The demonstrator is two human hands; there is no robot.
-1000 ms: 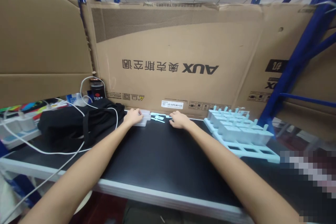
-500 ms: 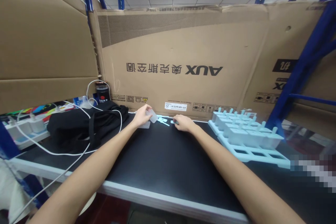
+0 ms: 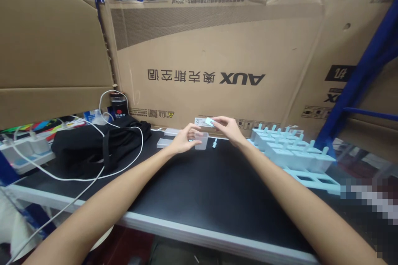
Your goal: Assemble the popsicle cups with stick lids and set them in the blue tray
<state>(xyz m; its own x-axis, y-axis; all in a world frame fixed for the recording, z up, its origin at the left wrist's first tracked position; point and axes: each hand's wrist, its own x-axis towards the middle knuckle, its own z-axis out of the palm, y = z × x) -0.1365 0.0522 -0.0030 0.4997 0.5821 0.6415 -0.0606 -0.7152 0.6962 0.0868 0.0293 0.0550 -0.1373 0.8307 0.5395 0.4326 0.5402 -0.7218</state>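
Left fingers (image 3: 190, 128) grip a clear box (image 3: 203, 141), right fingers (image 3: 222, 120) pinch a blue piece (image 3: 209, 122), both apart so far; rack (image 3: 333, 189) to their right's mostly filled tbh.

upside-down AUX carton (image 3: 199, 49) at back | black fabric bag (image 3: 81, 145), white cable (image 3: 74, 180) across it | dark jar (image 3: 120, 107) behind | power strip (image 3: 29, 159) | blue rack post (image 3: 350, 95)

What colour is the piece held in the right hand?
The piece is light blue; see the head view.
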